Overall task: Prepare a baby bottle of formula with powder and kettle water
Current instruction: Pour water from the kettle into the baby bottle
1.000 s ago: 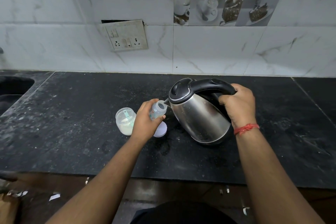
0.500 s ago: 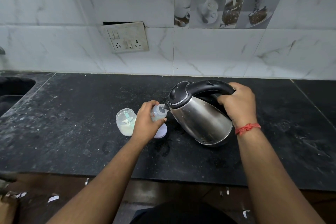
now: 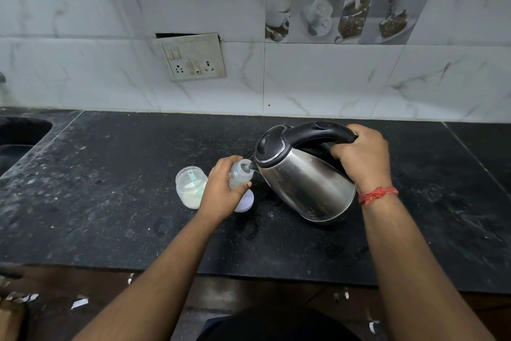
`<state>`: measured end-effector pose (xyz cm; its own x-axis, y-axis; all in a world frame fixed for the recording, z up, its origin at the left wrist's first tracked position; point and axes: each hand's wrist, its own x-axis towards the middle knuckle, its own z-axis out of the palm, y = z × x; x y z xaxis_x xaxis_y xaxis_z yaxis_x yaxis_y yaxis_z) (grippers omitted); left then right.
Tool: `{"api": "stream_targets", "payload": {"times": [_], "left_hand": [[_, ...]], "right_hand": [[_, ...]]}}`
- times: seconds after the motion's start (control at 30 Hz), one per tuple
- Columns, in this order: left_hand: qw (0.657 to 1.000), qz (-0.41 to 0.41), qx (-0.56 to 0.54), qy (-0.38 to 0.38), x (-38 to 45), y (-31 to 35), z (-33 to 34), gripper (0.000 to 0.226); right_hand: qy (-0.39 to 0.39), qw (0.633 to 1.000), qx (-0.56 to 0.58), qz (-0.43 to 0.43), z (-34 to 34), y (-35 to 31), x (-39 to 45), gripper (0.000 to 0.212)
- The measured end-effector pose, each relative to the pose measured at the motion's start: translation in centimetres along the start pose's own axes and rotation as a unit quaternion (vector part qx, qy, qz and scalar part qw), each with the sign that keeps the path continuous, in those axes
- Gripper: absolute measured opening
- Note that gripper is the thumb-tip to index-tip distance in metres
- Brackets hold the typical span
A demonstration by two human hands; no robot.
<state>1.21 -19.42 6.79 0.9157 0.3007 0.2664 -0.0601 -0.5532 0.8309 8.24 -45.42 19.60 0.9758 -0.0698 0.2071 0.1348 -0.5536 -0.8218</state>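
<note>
My left hand (image 3: 221,190) grips a small clear baby bottle (image 3: 240,174), held tilted above the black counter (image 3: 110,188). My right hand (image 3: 362,159) grips the black handle of a steel kettle (image 3: 304,177), tipped to the left with its spout at the bottle's open mouth. An open jar of white powder (image 3: 190,187) with a pale green scoop inside stands just left of my left hand. A white round lid (image 3: 245,202) lies on the counter under that hand, partly hidden.
A sink basin (image 3: 19,136) is set into the counter at the far left. A switch and socket plate (image 3: 193,57) sits on the tiled wall behind. Scraps of paper lie on the floor below the counter's front edge.
The kettle has tipped a little further toward the bottle, its spout staying at the bottle's mouth. Both hands keep their holds.
</note>
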Motion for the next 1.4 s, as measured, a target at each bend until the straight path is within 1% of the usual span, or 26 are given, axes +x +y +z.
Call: {"api": "stream_targets", "payload": {"times": [0.1,0.4,0.53,0.73,0.93,1.17,1.4], "left_hand": [[1.000,0.003,0.006,-0.011,-0.1,-0.1,0.0,0.056],[1.000,0.002,0.003,-0.008,0.6,0.2,0.0,0.053],[1.000,0.007,0.011,-0.006,0.7,0.2,0.0,0.052],[1.000,0.001,0.019,-0.003,1.0,0.1,0.2,0.053],[1.000,0.007,0.009,-0.013,0.8,0.0,0.2,0.052],[1.000,0.007,0.003,-0.025,0.3,0.1,0.1,0.052],[1.000,0.005,0.002,-0.028,0.6,0.0,0.3,0.051]], "right_hand": [[0.004,1.000,-0.011,-0.010,0.0,-0.2,0.2,0.015],[0.007,0.999,-0.026,-0.020,0.0,-0.4,0.8,0.019],[-0.001,1.000,-0.017,-0.021,0.0,-0.4,0.9,0.010],[-0.009,1.000,-0.005,-0.025,-0.2,-0.5,0.9,0.008],[-0.011,0.999,-0.019,-0.027,-0.3,-0.5,1.2,0.013],[-0.016,0.999,-0.030,-0.025,-0.4,-0.5,1.4,0.010],[-0.019,0.999,-0.037,-0.025,-0.4,-0.5,1.5,0.017]]}}
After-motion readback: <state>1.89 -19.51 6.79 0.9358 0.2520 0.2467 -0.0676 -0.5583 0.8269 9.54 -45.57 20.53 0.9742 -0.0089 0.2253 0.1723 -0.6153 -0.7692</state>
